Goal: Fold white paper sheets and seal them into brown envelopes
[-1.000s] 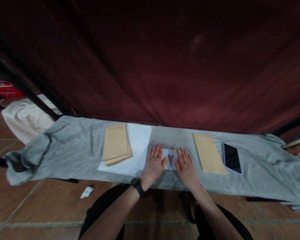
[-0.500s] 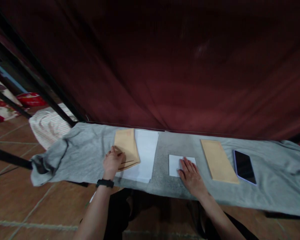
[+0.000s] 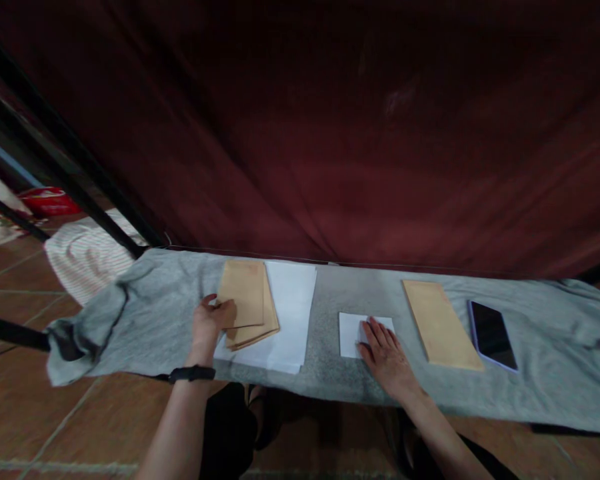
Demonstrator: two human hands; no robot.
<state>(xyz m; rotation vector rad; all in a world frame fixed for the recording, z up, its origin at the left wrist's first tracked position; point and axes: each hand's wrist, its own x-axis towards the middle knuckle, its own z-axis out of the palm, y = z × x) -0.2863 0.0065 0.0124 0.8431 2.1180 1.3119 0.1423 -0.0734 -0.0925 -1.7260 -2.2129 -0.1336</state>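
My left hand point(image 3: 213, 319) pinches the left edge of a brown paper envelope point(image 3: 243, 287), its thumb on top and the fingers partly hidden. That envelope lies over several others point(image 3: 260, 331), which are fanned out on a stack of white paper sheets point(image 3: 293, 300). To the right, my right hand point(image 3: 386, 352) rests flat, fingers stretched out, on a folded white paper point(image 3: 350, 333). Part of this paper is hidden under the fingers. Another brown envelope or stack of envelopes point(image 3: 443, 327) lies right of my right hand.
A phone in a lilac case point(image 3: 493, 333) lies at the right. Grey cloth point(image 3: 325, 360) covers the narrow table. Behind it hangs a dark red curtain point(image 3: 300, 153). Black metal bars point(image 3: 75, 153), a striped cloth point(image 3: 93, 260) and a red bag or basin point(image 3: 50, 201) are at the left.
My left hand has moved slightly left and drawn the top envelope leftward, so the envelopes beneath show more. My right hand stays on the folded white paper. The view has shifted slightly.
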